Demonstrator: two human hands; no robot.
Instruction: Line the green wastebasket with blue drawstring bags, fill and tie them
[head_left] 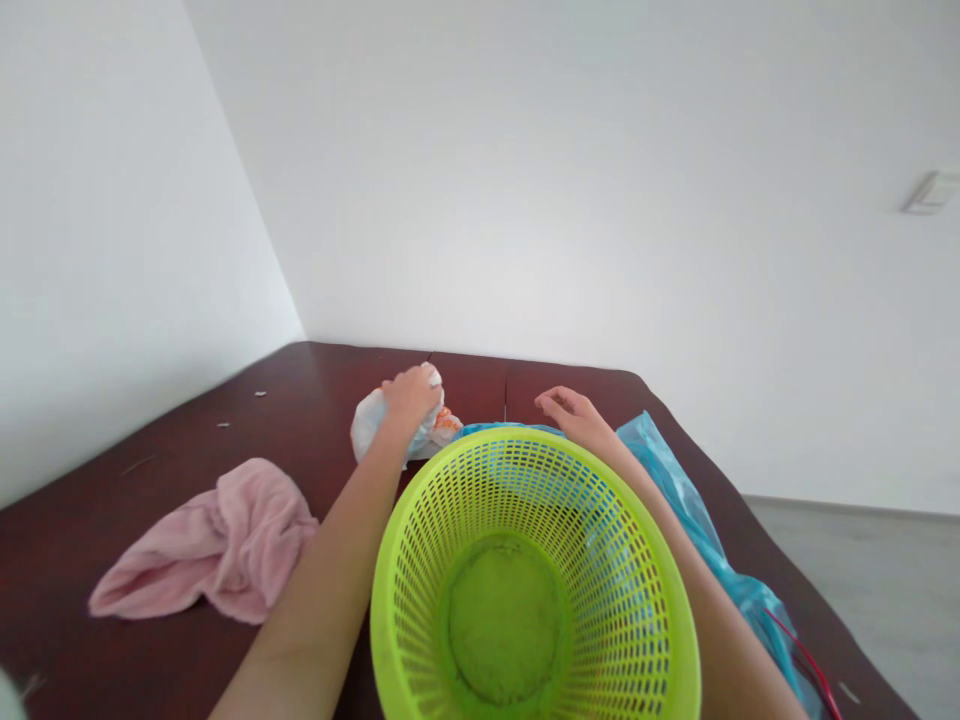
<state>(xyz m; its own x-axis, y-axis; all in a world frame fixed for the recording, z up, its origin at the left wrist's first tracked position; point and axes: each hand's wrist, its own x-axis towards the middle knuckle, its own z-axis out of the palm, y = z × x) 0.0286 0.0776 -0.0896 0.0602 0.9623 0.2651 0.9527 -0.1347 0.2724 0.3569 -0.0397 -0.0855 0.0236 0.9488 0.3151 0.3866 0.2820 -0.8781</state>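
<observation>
At the far middle of the table, my left hand (411, 395) is closed on a crumpled white plastic bag (367, 425) with orange print. Across from it, my right hand (576, 415) hovers above the table behind the basket's rim, fingers loosely curved and nothing in them. A lime-green plastic basket (510, 620) with slotted sides stands between my forearms, its inside bare and its bottom smudged. Blue plastic sheeting or a bag (690, 500) lies behind and to the right of the basket, partly hidden by it and by my right arm.
A pink fluffy cloth (232, 540) lies bunched on the dark red table (172, 480), left of my left forearm. Small white scraps (260, 393) dot the table's left side. A red cord (806, 660) rests at the right edge. White walls (525, 200) rise behind and left.
</observation>
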